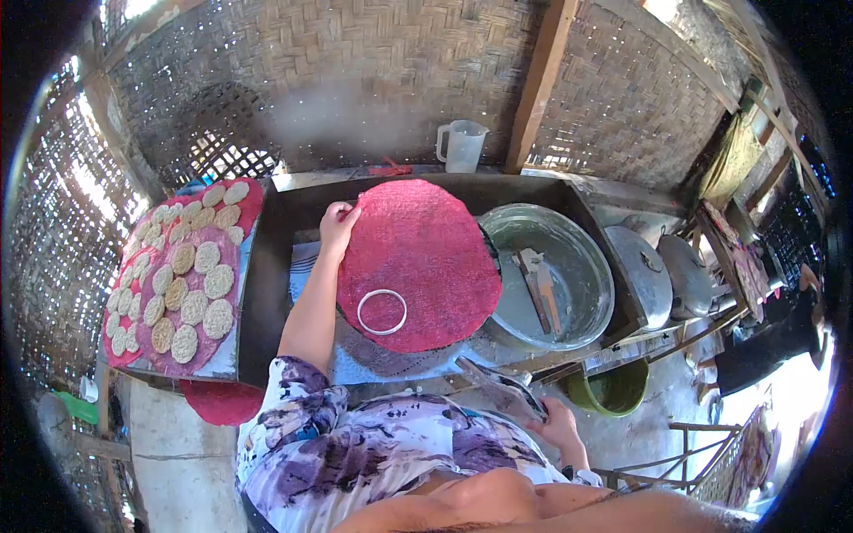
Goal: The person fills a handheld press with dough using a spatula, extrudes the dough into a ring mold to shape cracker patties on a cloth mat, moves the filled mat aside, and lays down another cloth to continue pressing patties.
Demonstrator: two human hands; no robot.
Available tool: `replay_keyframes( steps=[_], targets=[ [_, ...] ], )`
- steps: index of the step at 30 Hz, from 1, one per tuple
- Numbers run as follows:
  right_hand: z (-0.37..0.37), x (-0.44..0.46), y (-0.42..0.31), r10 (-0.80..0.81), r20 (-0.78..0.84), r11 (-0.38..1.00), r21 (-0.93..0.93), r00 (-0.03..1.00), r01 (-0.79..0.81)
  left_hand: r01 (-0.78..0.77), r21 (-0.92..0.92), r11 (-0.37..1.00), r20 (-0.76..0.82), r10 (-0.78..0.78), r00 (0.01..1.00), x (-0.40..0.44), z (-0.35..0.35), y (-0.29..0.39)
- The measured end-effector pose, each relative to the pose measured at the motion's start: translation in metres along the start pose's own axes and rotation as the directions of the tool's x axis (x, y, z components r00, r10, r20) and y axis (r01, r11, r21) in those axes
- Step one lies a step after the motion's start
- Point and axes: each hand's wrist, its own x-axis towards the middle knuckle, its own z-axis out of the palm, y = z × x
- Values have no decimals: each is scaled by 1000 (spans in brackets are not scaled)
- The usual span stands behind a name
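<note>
My left hand (pixel 338 229) is closed on the left edge of a round red woven mat (pixel 422 253) lying over the trough. A thin white ring (pixel 361 312) rests on the mat's lower left part. Low at the right, near my body, my right hand (pixel 560 428) is closed around the end of a long, greyish, shiny object (pixel 502 386) whose exact kind I cannot make out. A wide metal basin (pixel 582 306), with pale residue inside, stands right of the mat. Flat wooden sticks (pixel 540 293) lie in it.
At left, several round pale noodle-like cakes (pixel 218 282) lie on red mats. A clear plastic pitcher (pixel 464 147) stands behind the dark trough (pixel 267 311). Lidded pots (pixel 640 275) stand right, above a green bucket (pixel 613 391). Another person (pixel 769 346) is at the far right.
</note>
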Motion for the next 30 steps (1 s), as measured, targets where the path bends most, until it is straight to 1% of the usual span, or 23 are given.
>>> replay_keyframes(
  steps=[1,2,4,5,7,8,9,10,11,12,13,14,15,16,17,18,19,20,23,26,27,30],
  targets=[
    [1,2,1,-7,-1,1000,-7,1000,7,-9,47,999,-5,9,1000,1,0,0],
    [0,2,0,-12,7,1000,5,1000,12,-10,194,981,26,5,1000,0,-1,-1],
    [-3,4,-1,-22,19,999,28,1000,22,-23,470,882,85,-19,996,-1,-3,2],
    [-3,6,3,-62,28,996,62,998,61,29,475,880,154,-115,981,1,-6,0],
    [-4,10,17,-139,41,982,133,989,132,-35,659,751,51,2,999,-9,-9,21],
    [-10,10,23,-141,78,965,232,987,119,-55,742,668,12,69,998,-13,-13,36],
    [-19,8,29,-146,116,939,329,983,100,-55,682,729,47,32,998,-14,-19,48],
    [-29,5,25,-154,154,903,423,976,76,-50,472,880,103,1,995,-13,-20,50],
    [-38,1,20,-211,157,831,549,965,93,-25,232,972,163,-14,986,-12,-19,52],
    [-55,-1,3,-268,155,742,663,951,101,19,-22,1000,224,-13,975,-12,-17,55],
    [-66,2,-12,-318,148,639,763,936,97,137,-329,934,380,-2,925,-29,-16,89],
    [-64,11,-25,-353,147,555,828,924,80,253,-378,891,543,-8,839,-38,-17,114],
    [-58,21,-39,-385,142,466,883,912,59,308,-478,823,648,94,756,-50,-9,130],
    [-52,31,-55,-413,133,373,927,901,34,391,-527,755,727,162,667,-62,-2,153],
    [-46,42,-76,-464,165,349,937,870,8,546,-580,604,784,232,576,-69,8,160],
    [-40,53,-98,-518,194,328,944,833,-16,695,-547,468,835,247,491,-76,12,175],
    [-32,65,-113,-551,248,316,946,797,-76,772,-553,314,831,274,484,-81,17,187],
    [-26,74,-127,-587,300,308,942,751,-135,825,-544,155,821,302,485,-84,18,193],
    [-22,88,-164,-615,416,211,905,670,-368,762,-648,18,742,243,625,-71,7,192],
    [-17,109,-169,-612,508,267,854,607,-446,751,-634,-187,685,315,657,-57,3,167],
    [-22,110,-177,-558,528,312,848,640,-428,696,-704,-142,698,40,715,-59,-3,176],
    [-25,124,-182,-539,513,442,847,668,-294,645,-756,-108,651,-21,759,-52,-9,158]
  ],
)
